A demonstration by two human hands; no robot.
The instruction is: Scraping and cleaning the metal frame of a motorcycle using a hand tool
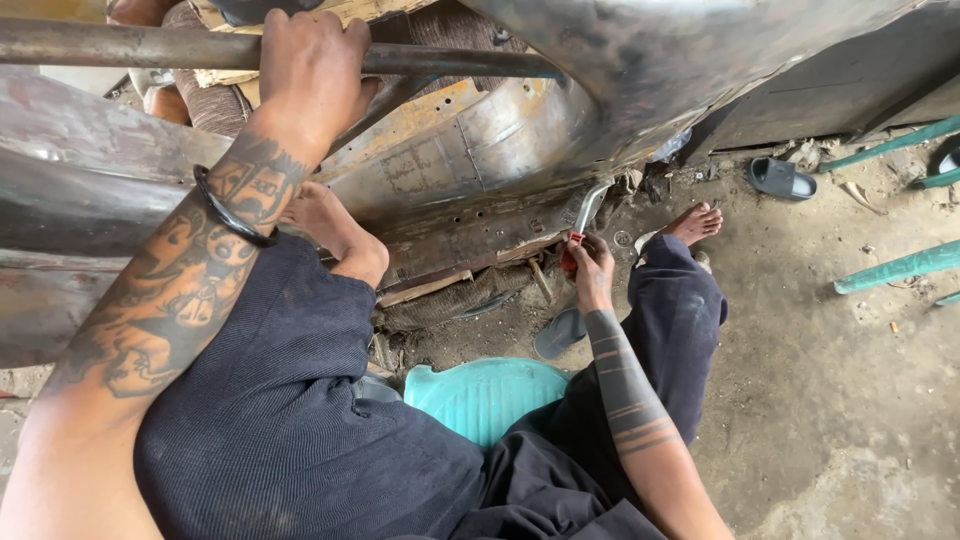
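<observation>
1. Pliers (578, 228) with red handles sit low at the bottom edge of the metal body panel (480, 170), their steel jaws biting the rusted lower lip (470, 240) where it meets the ground; our right hand (592, 268) holds them.
2. Our right fingers are curled tight around the red grips, pressed together; the tool looks squeezed rather than slack.
3. Our left hand (312, 70) is wrapped over a rusty horizontal pipe (150, 45) high up, fingers folded round it, thumb underneath; it appears to brace us.
4. We sit on a teal plastic stool (480, 395); one bare foot (335, 230) rests against the panel, the other foot (692, 222) is on the dirt floor (820, 380).
5. Progress, as we judge it: the lip is gripped but looks bent and ragged along most of its length; we cannot tell how much is already worked; much of the edge seems left.
6. One grey sandal (780, 178) lies well apart to the right; another sandal (558, 335) lies near the stool.
</observation>
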